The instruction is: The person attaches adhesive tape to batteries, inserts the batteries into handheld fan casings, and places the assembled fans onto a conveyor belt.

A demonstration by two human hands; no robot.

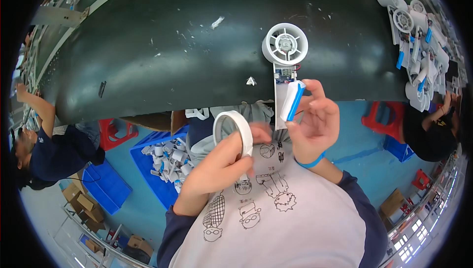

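Note:
My left hand (pixel 221 164) is closed on a roll of white tape (pixel 220 126), which stands on edge in front of my shirt. My right hand (pixel 318 122) pinches a blue cylindrical battery (pixel 295 101) lengthwise between thumb and fingers. A white strip covers part of the battery. Directly behind it is the narrow white handle of a small fan (pixel 279 90). The fan's round spoked head points away from me over the table, and a small circuit board with a red wire shows below it. Whether my right fingers also touch the handle, I cannot tell.
The dark table (pixel 182 7) carries white scraps (pixel 251 81) and a small black piece (pixel 102 89). Many fan units (pixel 419 36) are heaped at the far right. A blue crate (pixel 148 169) of white parts stands below left. Other people sit at both sides.

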